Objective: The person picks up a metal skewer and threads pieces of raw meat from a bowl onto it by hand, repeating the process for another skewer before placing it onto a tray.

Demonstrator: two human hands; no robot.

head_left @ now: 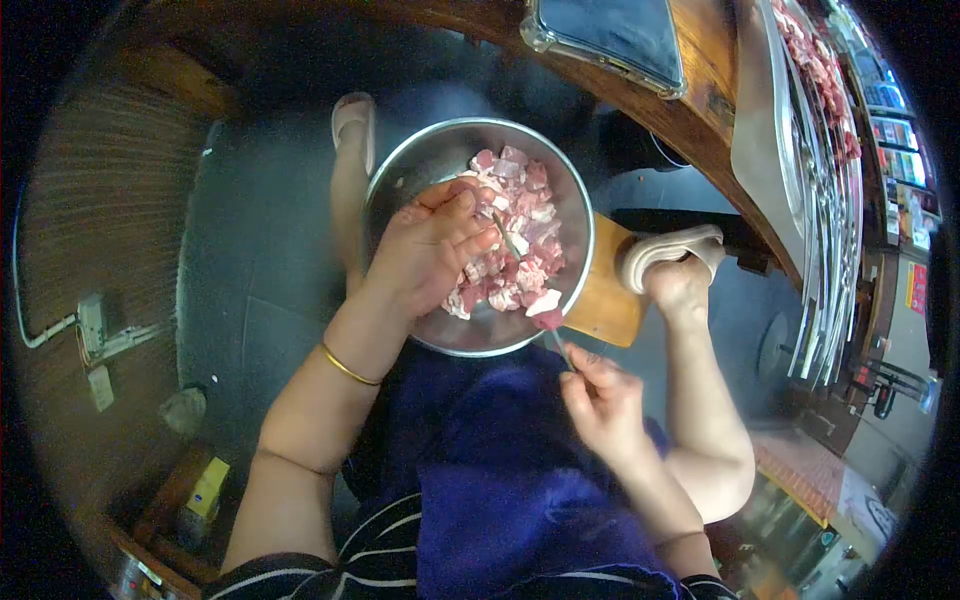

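Note:
A steel bowl (388,165) of cut raw meat (535,215), with red and white fatty pieces, sits in front of me. Over the bowl, my left hand (430,240) has thumb and forefinger pinched at what looks like a small piece of meat (484,192), partly covered by the fingers. My right hand (606,400) is closed round a thin metal skewer (560,346) near the bowl's lower right rim. A white piece of fat (545,302) and a red piece of meat (548,320) are threaded on it. The skewer's bare end points up toward my left fingers.
The bowl rests on a wooden stool (605,300) between my legs. At the upper right, a wooden counter (705,50) bears a phone (610,40) and a metal tray (755,130) with several loaded skewers (825,90). A yellow box (207,487) is at the lower left.

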